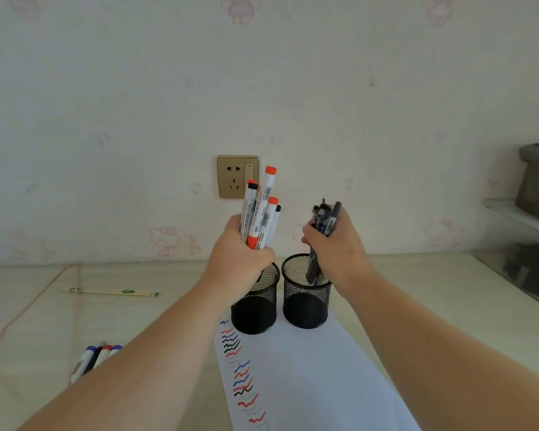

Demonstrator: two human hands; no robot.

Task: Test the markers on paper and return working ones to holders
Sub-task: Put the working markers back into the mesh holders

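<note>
Markers (260,209), white-barrelled with red and black caps, are held as a bunch in the left hand (241,247), whose grip is curled tightly around them above the left mesh holder (255,301). A second bunch of darker pens (324,219) is clasped in the right hand (336,247), the grip wrapped round it, with the lower ends hanging inside the mouth of the right mesh holder (305,295). Each bunch is kept upright and directly over its own holder, presumably so that it can be lowered straight in; the return step is judged to be in hand and close to done.

Both holders are stood side by side, nearly touching, on the far end of a white sheet of paper (308,368), down whose left edge a column of red, blue and black test squiggles (241,374) is drawn. A few markers (94,357) are left lying on the tabletop (38,306) to the left, well apart from the holders, perhaps set aside as failures. Wrapped chopsticks (109,292) are also seen there.

Behind, pale patterned wallpaper is broken by a gold wall socket (237,177); a glass shelf (523,219) with dark objects is seen at the right.
</note>
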